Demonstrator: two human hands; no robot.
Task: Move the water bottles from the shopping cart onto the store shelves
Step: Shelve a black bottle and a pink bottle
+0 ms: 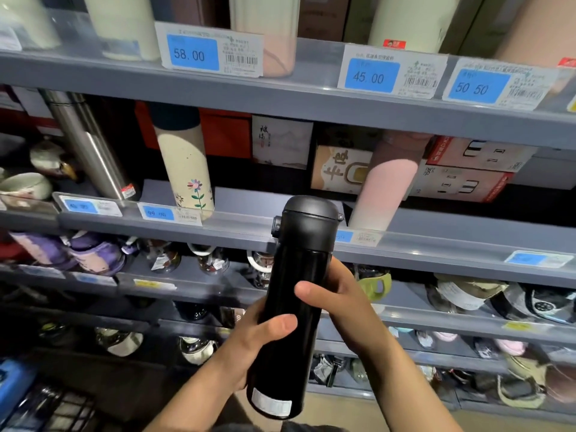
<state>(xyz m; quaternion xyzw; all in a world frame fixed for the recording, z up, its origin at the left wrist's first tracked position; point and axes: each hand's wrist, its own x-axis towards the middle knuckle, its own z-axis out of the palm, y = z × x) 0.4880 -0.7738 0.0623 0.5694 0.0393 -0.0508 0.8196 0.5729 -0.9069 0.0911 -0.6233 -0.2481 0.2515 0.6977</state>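
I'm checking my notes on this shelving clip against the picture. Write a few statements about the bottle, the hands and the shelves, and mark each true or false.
1. Both hands grip the black bottle. True: left hand, right hand.
2. The black bottle already stands on a shelf. False: it is held in front of the shelves.
3. The black bottle's lid is off. False: the lid is on.
4. A flowered bottle stands left of a pink bottle. True.
5. The leftmost tag on the top shelf reads 45.00. False: 58.00.
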